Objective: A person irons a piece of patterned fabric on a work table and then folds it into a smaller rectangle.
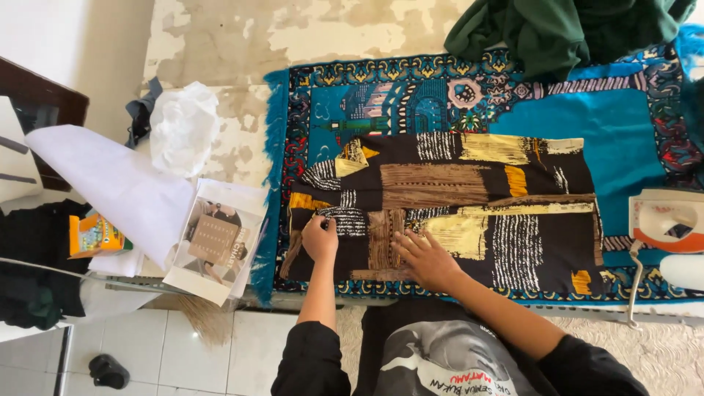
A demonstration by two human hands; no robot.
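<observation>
Patterned garment [469, 198], black with brown, yellow and white patches, lies spread flat on blue prayer rug [616, 132], filling the rug's centre. Left hand [320, 239] at the garment's 8 o'clock corner, fingers curled, pinching the cloth edge; right hand [425, 258] just beside it, fully open, palm pressed flat on the fabric. Iron [669, 220] rests at 3 o'clock, off the garment.

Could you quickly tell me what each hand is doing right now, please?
Left hand: closed, pinching the edge of the patterned garment.
Right hand: open, pressed flat on the same garment, holding nothing.
</observation>
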